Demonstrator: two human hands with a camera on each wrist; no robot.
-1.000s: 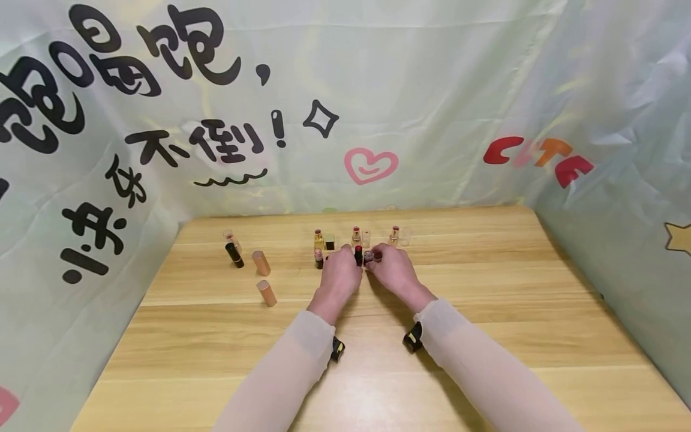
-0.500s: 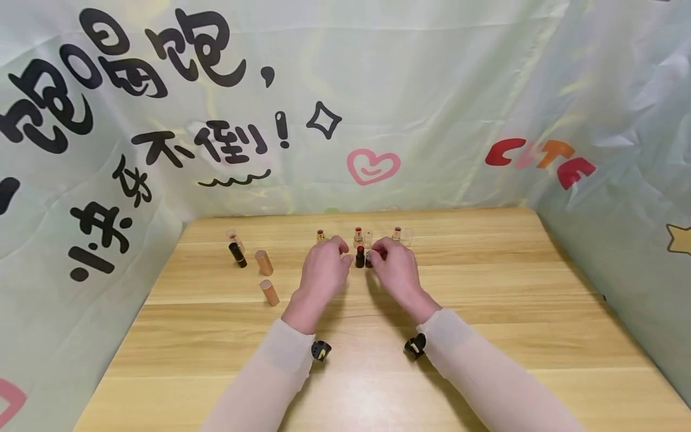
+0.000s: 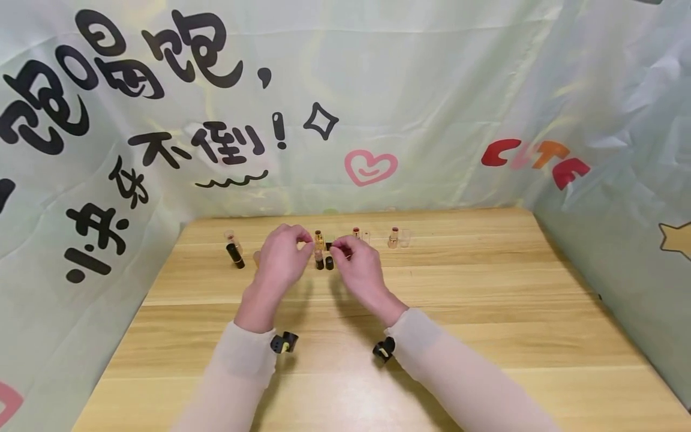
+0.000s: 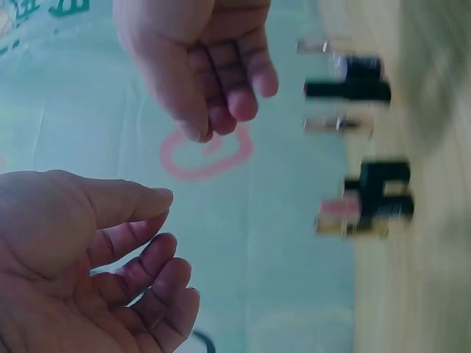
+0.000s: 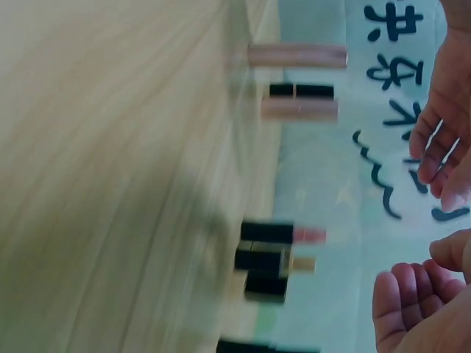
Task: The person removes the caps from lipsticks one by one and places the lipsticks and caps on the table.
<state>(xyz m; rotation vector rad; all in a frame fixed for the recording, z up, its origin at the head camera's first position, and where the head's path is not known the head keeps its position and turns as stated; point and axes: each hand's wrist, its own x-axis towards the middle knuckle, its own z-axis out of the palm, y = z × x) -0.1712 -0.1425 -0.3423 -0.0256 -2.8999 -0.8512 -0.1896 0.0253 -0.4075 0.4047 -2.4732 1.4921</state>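
Note:
My left hand [image 3: 282, 257] hovers above the table with loosely bent fingers and nothing in it. My right hand [image 3: 358, 264] is also raised and bare, its fingers relaxed near the middle lipsticks. Between the two hands stand a pink lipstick with a black base [image 3: 319, 260] and its small black cap [image 3: 329, 263]. Just behind is a gold lipstick [image 3: 318, 237]. In the left wrist view a black lipstick [image 4: 349, 90] stands uncapped beside a dark cap [image 4: 360, 68]; the right hand hides both from the head view.
Further right stands a rose-gold lipstick [image 3: 393, 238] with a clear cap [image 3: 405, 237]. On the left are a capped black lipstick [image 3: 235, 256] and peach tubes [image 5: 298, 56], largely behind the left hand in the head view. A printed cloth [image 3: 432, 108] walls the table [image 3: 486, 300].
The left hand has let go by the black lipstick and moved left. My right hand has left the dark cap beside it and also shifted left, uncovering the rose-gold lipstick.

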